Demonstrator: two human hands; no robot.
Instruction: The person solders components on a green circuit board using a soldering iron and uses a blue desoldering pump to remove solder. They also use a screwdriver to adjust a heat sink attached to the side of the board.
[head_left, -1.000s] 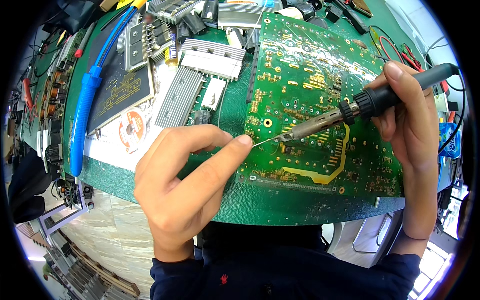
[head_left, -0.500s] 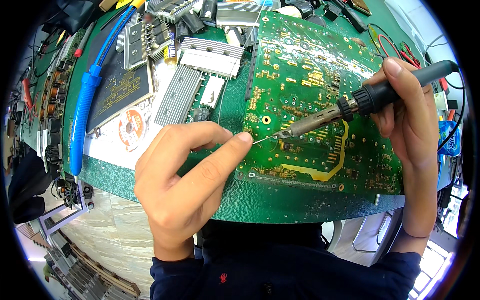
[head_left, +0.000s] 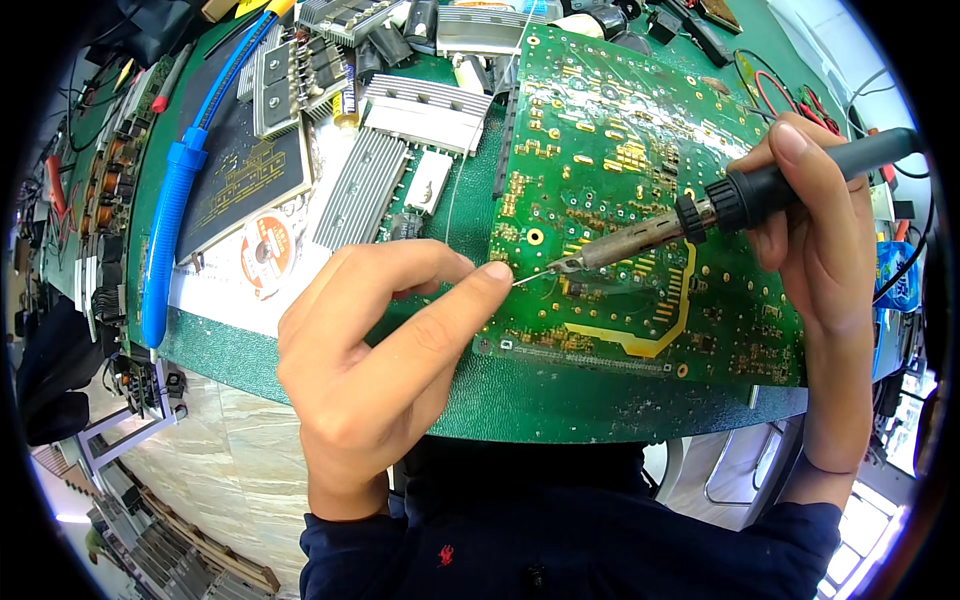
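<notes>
A large green circuit board [head_left: 560, 215] lies on the table in front of me, its face dotted with solder joints and gold-coloured traces. My right hand [head_left: 822, 225] grips a soldering iron [head_left: 632, 240] by its black handle, the tip pointing left, low over the board's left part. Between thumb and forefinger, my left hand [head_left: 395, 350] pinches a thin solder wire [head_left: 530, 278]. The wire's far end meets the iron's tip, or nearly so. Whether the tip presses on a joint is too small to tell. A faint haze hangs just right of the tip.
Left of the board lie finned heat sinks [head_left: 362, 190], a dark flat board [head_left: 250, 190], a disc with an orange label [head_left: 266, 252] and a blue ribbed tool [head_left: 172, 230]. Red and black leads [head_left: 790, 95] lie at the far right. The table's curved edge [head_left: 560, 425] runs near me.
The view has shifted slightly. My left hand and the solder wire sit a little further right; the iron stays almost in place. A faint haze now shows beside the tip.
</notes>
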